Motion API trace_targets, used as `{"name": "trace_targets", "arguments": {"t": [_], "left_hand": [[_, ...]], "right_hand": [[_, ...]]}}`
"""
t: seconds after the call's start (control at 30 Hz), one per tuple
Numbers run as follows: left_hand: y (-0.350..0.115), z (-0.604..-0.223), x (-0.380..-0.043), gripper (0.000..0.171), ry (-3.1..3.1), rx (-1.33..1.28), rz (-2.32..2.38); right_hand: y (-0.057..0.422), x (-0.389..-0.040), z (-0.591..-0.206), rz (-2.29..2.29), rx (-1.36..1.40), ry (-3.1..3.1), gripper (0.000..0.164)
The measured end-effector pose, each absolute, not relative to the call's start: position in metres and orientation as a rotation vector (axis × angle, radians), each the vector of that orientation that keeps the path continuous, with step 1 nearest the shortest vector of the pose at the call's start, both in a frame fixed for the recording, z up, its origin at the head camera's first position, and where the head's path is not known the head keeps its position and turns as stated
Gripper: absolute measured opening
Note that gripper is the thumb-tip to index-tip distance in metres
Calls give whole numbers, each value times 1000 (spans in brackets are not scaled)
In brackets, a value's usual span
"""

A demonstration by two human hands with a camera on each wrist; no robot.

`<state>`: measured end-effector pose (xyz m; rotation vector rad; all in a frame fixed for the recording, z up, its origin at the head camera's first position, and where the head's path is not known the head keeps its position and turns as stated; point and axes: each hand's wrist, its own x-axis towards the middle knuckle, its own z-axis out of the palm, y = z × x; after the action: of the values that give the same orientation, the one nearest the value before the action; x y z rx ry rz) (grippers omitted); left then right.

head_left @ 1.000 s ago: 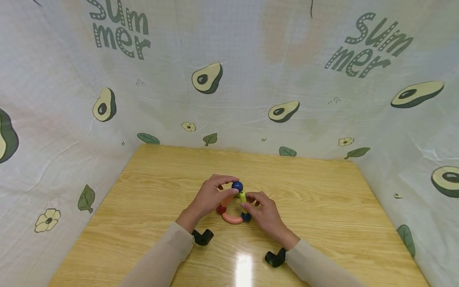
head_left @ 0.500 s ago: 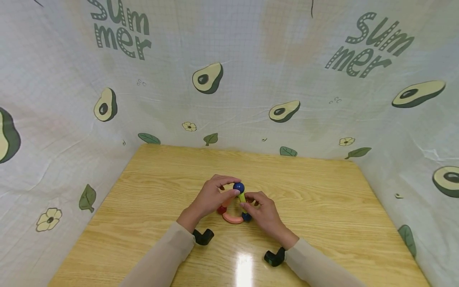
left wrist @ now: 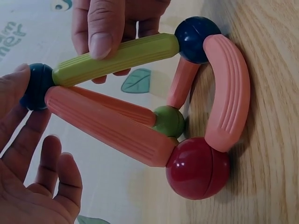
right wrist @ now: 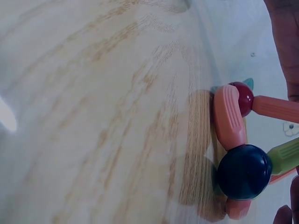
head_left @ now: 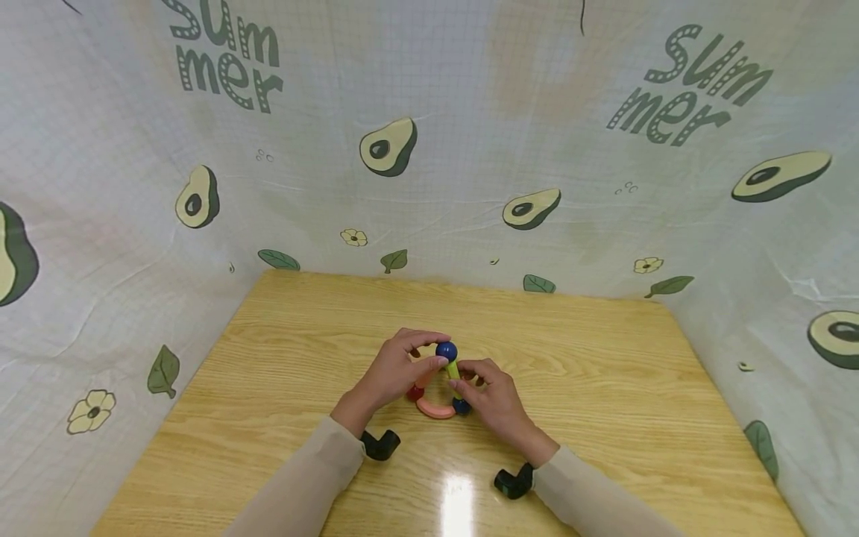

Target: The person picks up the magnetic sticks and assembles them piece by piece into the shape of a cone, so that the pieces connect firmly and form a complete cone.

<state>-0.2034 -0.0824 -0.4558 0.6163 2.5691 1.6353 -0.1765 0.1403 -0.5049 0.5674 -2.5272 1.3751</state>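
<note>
A small frame of ribbed rods and balls stands on the table, narrowing to a blue ball (head_left: 446, 350) at its top. My left hand (head_left: 396, 365) pinches that ball between thumb and fingers. With my right hand (head_left: 495, 395) I grip the yellow-green rod (left wrist: 117, 58), which runs from the top ball down to a dark blue ball (left wrist: 198, 39). A curved pink rod (left wrist: 229, 93) links this lower ball to a red ball (left wrist: 198, 168). From the red ball a straight salmon rod (left wrist: 112, 123) rises to the top. Behind sits a green ball (left wrist: 169, 121), joined by further salmon rods.
The wooden table (head_left: 577, 358) spreads around the frame. White cloth (head_left: 456, 149) printed with avocados and leaves hangs at the back and both sides. A black wrist mount (head_left: 380, 444) shows by the left sleeve, and another black mount (head_left: 514, 482) by the right.
The top ball has shifted slightly right onto the yellow-green rod's upper end, which showed uncovered a second ago. The rod leans a little more left. Both hands have hardly moved.
</note>
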Motion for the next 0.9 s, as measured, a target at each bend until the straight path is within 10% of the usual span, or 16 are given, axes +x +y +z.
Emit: {"name": "trace_targets", "arguments": {"t": [0.9], "left_hand": [[-100,-511,-211,29,2707,482,1191]], "right_hand": [[174,-200,-516,1032,502,-2839,31]]}}
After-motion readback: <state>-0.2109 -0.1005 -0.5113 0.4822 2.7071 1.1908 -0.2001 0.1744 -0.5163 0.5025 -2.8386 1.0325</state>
